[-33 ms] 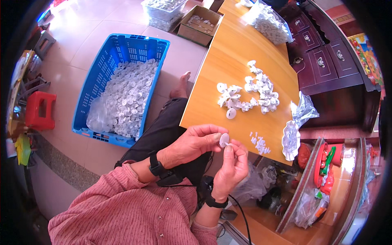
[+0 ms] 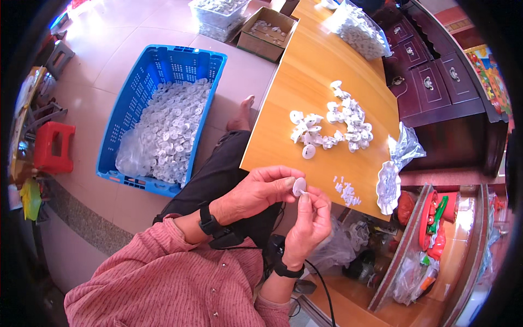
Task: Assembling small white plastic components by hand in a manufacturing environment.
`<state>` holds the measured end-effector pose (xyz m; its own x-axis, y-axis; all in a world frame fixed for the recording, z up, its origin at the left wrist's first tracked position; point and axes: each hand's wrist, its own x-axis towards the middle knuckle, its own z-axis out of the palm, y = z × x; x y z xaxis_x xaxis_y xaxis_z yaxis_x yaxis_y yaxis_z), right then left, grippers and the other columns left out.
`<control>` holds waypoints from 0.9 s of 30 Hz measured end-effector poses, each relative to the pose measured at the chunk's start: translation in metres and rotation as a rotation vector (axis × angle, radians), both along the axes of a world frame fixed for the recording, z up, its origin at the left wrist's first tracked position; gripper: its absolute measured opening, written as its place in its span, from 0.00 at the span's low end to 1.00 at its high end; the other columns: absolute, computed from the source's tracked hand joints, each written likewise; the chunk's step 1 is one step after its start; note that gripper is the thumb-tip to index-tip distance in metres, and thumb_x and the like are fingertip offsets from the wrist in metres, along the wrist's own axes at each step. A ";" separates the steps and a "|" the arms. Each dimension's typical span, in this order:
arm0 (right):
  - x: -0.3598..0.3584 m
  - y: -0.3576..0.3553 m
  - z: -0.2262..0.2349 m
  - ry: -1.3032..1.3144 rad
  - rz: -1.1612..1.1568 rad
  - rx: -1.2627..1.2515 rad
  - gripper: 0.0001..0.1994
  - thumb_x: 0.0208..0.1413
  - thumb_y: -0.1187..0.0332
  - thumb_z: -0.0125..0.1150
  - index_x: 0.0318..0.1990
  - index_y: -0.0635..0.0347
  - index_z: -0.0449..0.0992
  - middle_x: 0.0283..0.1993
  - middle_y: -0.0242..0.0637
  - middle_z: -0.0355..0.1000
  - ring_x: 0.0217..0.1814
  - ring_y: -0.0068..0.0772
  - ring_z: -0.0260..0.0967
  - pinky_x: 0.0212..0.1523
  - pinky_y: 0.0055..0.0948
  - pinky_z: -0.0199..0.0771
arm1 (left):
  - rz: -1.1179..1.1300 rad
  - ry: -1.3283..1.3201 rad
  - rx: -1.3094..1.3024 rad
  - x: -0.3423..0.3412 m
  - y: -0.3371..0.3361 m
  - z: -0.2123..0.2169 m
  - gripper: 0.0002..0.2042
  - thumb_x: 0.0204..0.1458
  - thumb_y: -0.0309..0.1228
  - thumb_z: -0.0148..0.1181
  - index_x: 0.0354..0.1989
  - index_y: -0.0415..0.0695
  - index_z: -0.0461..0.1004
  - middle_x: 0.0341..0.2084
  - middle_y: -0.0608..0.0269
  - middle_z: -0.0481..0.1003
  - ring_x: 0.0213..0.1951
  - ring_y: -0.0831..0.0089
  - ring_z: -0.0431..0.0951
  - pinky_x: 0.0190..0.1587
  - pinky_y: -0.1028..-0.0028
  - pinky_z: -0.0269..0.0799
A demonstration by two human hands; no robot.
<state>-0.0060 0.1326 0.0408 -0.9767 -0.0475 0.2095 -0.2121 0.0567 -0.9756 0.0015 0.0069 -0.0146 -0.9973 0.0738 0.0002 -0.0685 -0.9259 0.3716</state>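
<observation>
My left hand (image 2: 253, 192) pinches a white round plastic disc (image 2: 298, 186) between thumb and fingers, just off the table's near edge. Close against it, my right hand (image 2: 308, 226) is closed with thumb and finger on a small white peg (image 2: 303, 193) at the disc's lower right side. Whether the peg sits in the disc, I cannot tell. Beyond my hands, a heap of white disc-shaped parts (image 2: 350, 121) lies on the wooden table (image 2: 278, 117). A small pile of white pegs (image 2: 347, 194) is nearer, to the right of my hands.
On the floor at left stands a blue crate (image 2: 126, 90) with many white discs and a clear bag. A tub of parts (image 2: 358, 35) stands at the table's far end. A cardboard box (image 2: 256, 48), a red stool (image 2: 54, 147) and a scalloped dish (image 2: 388, 188) are around.
</observation>
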 end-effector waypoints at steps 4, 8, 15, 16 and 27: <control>0.001 0.002 0.002 0.040 0.006 0.134 0.02 0.61 0.78 0.58 0.37 0.68 0.75 0.49 0.40 0.72 0.50 0.28 0.69 0.56 0.29 0.68 | 0.000 0.027 0.009 0.001 -0.001 -0.001 0.14 0.64 0.28 0.56 0.56 0.37 0.74 0.47 0.61 0.78 0.46 0.74 0.78 0.50 0.73 0.77; 0.000 0.003 0.000 0.090 0.007 0.151 0.02 0.61 0.78 0.59 0.37 0.69 0.73 0.49 0.43 0.70 0.51 0.33 0.69 0.55 0.32 0.71 | -0.006 0.067 0.021 0.001 0.000 -0.005 0.14 0.64 0.28 0.56 0.56 0.37 0.74 0.47 0.61 0.78 0.46 0.74 0.78 0.51 0.72 0.76; 0.000 0.001 0.002 0.143 -0.035 0.270 0.02 0.59 0.79 0.59 0.36 0.68 0.73 0.48 0.43 0.70 0.51 0.35 0.69 0.55 0.34 0.70 | -0.014 0.076 0.011 0.001 0.000 -0.008 0.14 0.64 0.27 0.56 0.56 0.37 0.74 0.47 0.61 0.78 0.45 0.75 0.78 0.51 0.73 0.76; 0.000 0.001 0.002 0.143 -0.035 0.270 0.02 0.59 0.79 0.59 0.36 0.68 0.73 0.48 0.43 0.70 0.51 0.35 0.69 0.55 0.34 0.70 | -0.011 0.075 0.009 0.002 0.000 -0.007 0.14 0.64 0.27 0.56 0.56 0.37 0.75 0.47 0.61 0.78 0.45 0.75 0.78 0.51 0.73 0.76; 0.000 0.002 0.000 0.206 -0.045 0.313 0.03 0.58 0.78 0.61 0.35 0.66 0.73 0.45 0.43 0.73 0.48 0.38 0.71 0.52 0.36 0.71 | 0.007 0.062 -0.117 0.002 0.001 -0.006 0.12 0.64 0.27 0.58 0.54 0.38 0.77 0.44 0.64 0.79 0.43 0.78 0.78 0.48 0.76 0.77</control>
<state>-0.0062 0.1343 0.0405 -0.9182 -0.0983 0.3838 -0.3924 0.3592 -0.8468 0.0039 0.0081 -0.0203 -0.9961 0.0701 0.0539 -0.0357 -0.8764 0.4803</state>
